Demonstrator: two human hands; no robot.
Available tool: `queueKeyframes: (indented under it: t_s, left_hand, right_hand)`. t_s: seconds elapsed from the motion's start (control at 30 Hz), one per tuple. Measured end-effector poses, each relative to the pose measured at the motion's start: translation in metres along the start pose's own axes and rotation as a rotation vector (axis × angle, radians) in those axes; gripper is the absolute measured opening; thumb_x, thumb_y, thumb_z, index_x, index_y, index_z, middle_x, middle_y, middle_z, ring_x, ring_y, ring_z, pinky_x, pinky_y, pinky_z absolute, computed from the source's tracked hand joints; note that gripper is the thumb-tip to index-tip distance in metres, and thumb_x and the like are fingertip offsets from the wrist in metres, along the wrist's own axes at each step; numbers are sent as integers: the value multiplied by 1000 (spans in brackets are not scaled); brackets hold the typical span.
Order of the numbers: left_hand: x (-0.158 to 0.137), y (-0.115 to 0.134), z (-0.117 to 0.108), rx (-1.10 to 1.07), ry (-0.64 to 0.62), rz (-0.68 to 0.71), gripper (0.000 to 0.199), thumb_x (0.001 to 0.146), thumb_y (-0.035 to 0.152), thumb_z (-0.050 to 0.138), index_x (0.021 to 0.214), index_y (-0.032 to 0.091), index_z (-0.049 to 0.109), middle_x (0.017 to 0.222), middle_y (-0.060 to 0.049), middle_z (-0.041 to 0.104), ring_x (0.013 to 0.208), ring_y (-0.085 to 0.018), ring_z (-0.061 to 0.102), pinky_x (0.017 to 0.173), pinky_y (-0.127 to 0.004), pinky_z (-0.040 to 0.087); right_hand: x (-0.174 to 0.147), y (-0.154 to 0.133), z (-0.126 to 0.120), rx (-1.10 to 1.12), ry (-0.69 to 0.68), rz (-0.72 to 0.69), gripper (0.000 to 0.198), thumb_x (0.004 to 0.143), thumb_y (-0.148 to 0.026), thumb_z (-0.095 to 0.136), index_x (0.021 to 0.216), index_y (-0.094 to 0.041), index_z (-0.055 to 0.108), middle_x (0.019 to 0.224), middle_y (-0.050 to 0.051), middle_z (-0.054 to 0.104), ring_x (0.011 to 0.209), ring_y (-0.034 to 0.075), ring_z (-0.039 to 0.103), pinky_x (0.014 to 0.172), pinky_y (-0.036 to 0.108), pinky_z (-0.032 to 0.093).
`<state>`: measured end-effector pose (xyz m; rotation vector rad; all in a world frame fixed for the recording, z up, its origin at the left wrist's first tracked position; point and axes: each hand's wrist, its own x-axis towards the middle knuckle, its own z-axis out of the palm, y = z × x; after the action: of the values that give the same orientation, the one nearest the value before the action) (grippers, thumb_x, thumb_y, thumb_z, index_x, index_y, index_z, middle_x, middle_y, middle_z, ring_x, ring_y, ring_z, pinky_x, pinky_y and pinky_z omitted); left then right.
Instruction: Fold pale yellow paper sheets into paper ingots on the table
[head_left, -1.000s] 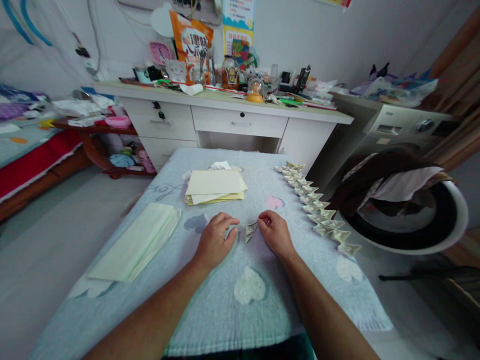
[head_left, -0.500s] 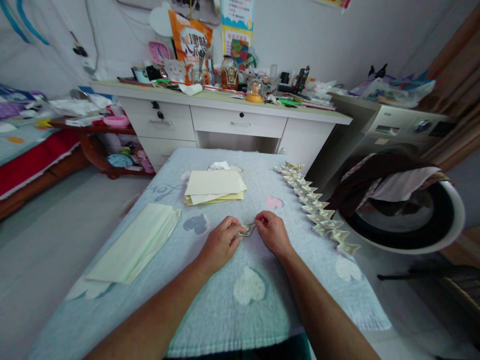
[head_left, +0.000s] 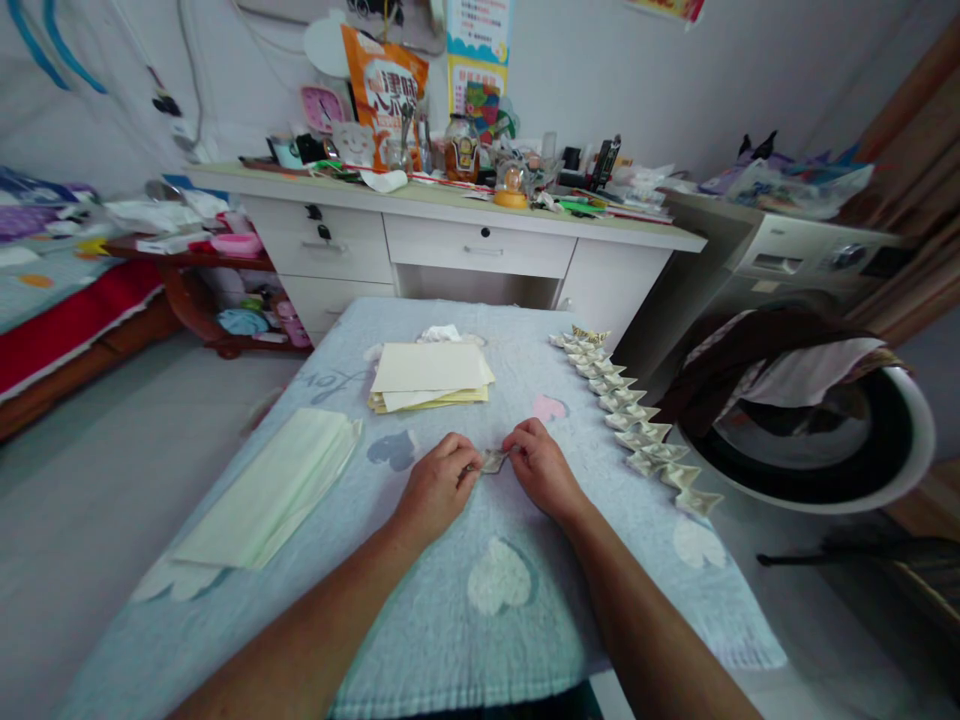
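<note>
Between my two hands is a small folded paper boat (head_left: 492, 461), pale with darker marks, just above the cloth. My left hand (head_left: 444, 474) pinches its left end, and my right hand (head_left: 537, 462) pinches the right end; the fingertips hide both ends. To the right, a row of several folded paper boats (head_left: 636, 424) runs along the table's edge. Beyond my hands lies a stack of cream paper sheets (head_left: 430, 368). A pile of pale green folded paper (head_left: 274, 485) rests on the left side.
A blue cloth with heart patterns (head_left: 420, 620) covers the table. Behind it stands a white desk (head_left: 480, 243) crowded with a jar, an orange bag and other items. On the right is a washing machine (head_left: 795, 250), its round door swung out with clothes over it.
My fingers have shifted slightly on the folded paper. The right hand has moved a little to the left, and the paper's visible middle looks flatter.
</note>
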<state>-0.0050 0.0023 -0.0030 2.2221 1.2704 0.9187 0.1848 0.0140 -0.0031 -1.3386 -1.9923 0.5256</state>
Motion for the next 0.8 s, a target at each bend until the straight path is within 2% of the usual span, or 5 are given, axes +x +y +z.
queueKeyframes:
  t_s: [0.1, 0.2, 0.3, 0.5, 0.8]
  left_hand:
    - [0, 1, 1, -10, 12, 3, 14, 80, 9, 52, 82, 20, 60, 91, -1, 55, 86, -15, 57, 79, -28, 48]
    - [-2, 2, 1, -66, 100, -42, 24, 80, 12, 54, 101, 23, 58, 107, -3, 52, 87, -14, 58, 80, -29, 51]
    - [-3, 4, 2, -96, 179, -102, 39, 79, 13, 55, 116, 24, 51, 120, -5, 46, 85, -13, 58, 79, -30, 53]
    - [-4, 4, 3, -117, 126, -100, 37, 78, 11, 54, 112, 25, 54, 116, -4, 49, 86, -14, 58, 81, -31, 54]
    - [-5, 2, 2, -111, 45, -81, 24, 80, 12, 51, 99, 22, 61, 110, -5, 52, 89, -15, 58, 83, -31, 52]
  right_hand:
    - [0, -5, -5, -70, -52, -3, 24, 78, -2, 48, 87, -19, 63, 94, 3, 53, 87, 14, 52, 79, 25, 41]
    - [2, -14, -21, -163, -65, 12, 24, 79, -2, 49, 87, -19, 63, 94, 3, 54, 87, 14, 52, 79, 25, 41]
    - [5, -27, -49, -278, -21, 43, 21, 81, -5, 50, 84, -19, 65, 89, 4, 53, 85, 16, 52, 76, 26, 40]
    - [20, -39, -108, -420, 94, 41, 18, 80, -7, 53, 81, -19, 66, 85, 3, 56, 80, 15, 54, 73, 25, 39]
    - [100, 53, -140, -690, 223, 260, 23, 78, -11, 51, 85, -18, 72, 91, 7, 64, 84, 17, 58, 76, 25, 41]
